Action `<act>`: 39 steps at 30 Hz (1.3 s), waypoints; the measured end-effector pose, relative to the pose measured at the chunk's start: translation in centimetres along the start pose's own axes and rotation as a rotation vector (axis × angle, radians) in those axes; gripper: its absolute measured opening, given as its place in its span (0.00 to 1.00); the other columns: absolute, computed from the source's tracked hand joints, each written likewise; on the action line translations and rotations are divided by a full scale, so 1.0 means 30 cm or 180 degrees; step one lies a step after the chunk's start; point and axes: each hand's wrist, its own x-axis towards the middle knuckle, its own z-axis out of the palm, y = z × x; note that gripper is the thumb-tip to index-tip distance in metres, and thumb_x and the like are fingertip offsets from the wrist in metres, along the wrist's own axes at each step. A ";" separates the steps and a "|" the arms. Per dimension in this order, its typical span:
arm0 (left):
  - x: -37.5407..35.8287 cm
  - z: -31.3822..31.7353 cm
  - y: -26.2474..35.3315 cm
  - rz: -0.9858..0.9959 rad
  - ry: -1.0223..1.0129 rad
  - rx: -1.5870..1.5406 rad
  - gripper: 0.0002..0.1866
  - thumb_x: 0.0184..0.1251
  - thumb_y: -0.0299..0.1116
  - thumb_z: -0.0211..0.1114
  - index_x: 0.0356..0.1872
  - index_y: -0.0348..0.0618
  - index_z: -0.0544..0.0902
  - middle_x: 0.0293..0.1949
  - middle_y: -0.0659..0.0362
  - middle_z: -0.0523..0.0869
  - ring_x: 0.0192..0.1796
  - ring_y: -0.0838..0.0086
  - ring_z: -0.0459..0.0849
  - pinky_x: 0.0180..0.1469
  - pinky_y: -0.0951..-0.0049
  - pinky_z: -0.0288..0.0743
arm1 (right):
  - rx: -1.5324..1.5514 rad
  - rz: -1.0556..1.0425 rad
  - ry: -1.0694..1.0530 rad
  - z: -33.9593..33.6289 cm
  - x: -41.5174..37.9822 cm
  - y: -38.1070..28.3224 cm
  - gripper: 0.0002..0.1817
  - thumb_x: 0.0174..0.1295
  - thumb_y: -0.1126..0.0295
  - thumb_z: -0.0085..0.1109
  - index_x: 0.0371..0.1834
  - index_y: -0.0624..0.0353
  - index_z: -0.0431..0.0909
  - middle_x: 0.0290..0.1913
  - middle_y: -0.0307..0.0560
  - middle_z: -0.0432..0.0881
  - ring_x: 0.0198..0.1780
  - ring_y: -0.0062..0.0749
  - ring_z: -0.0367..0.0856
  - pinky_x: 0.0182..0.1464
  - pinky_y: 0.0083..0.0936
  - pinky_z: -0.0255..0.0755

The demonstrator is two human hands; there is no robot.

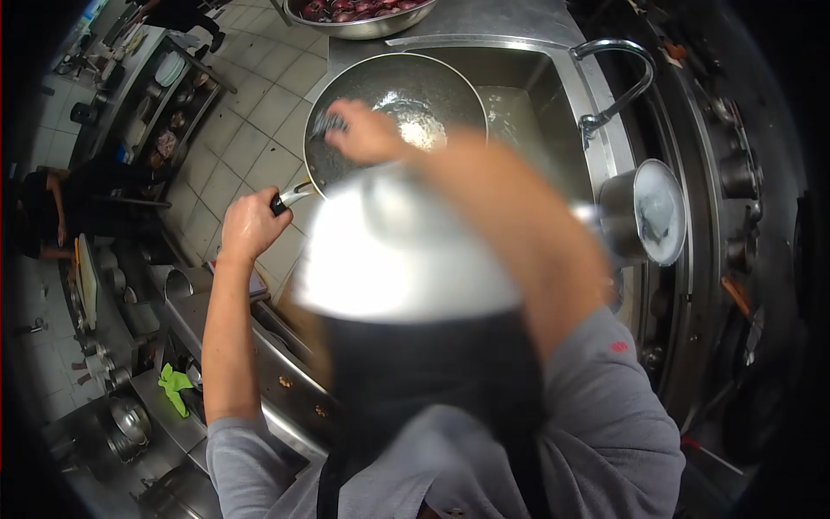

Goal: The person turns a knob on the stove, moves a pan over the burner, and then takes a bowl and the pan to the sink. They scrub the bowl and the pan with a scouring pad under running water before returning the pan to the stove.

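Observation:
My left hand is closed around the black-tipped handle of a large dark wok. The wok is held over the edge of a steel sink, with some whitish, foamy liquid in its middle. Inside the wok, my right hand is blurred by motion and closed on a grey scrubber, which looks like steel wool. It presses near the left inner wall. A bright, blurred pale shape close to the camera hides the wok's lower part and some of my right forearm.
A curved chrome faucet rises at the sink's right side. A metal pot with whitish contents stands below it. A steel bowl of red onions is at the top. Other people are at the left, near shelves.

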 end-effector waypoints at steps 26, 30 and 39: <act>0.091 0.022 -0.029 0.0484 0.0214 0.0178 0.13 0.53 0.40 0.72 0.36 0.45 0.85 0.27 0.47 0.86 0.36 0.47 0.85 0.41 0.52 0.78 | 0.0095 -0.0373 -0.1321 -0.081 -0.060 -0.054 0.26 0.57 0.51 0.71 0.60 0.38 0.82 0.56 0.46 0.86 0.61 0.45 0.82 0.62 0.40 0.74; 0.090 0.031 -0.029 0.0393 0.0272 0.0178 0.12 0.52 0.40 0.73 0.35 0.46 0.85 0.29 0.50 0.88 0.36 0.50 0.86 0.41 0.53 0.80 | -0.0982 -0.0523 -0.1955 -0.140 -0.120 -0.047 0.25 0.57 0.49 0.69 0.58 0.42 0.82 0.56 0.47 0.86 0.62 0.46 0.81 0.62 0.42 0.74; 0.073 0.048 -0.025 0.0403 0.0344 0.0202 0.13 0.53 0.41 0.73 0.37 0.46 0.85 0.28 0.48 0.87 0.36 0.49 0.86 0.41 0.52 0.79 | -0.1044 -0.0928 -0.0585 -0.078 -0.134 -0.018 0.21 0.63 0.54 0.66 0.57 0.48 0.81 0.50 0.56 0.85 0.52 0.47 0.85 0.55 0.41 0.76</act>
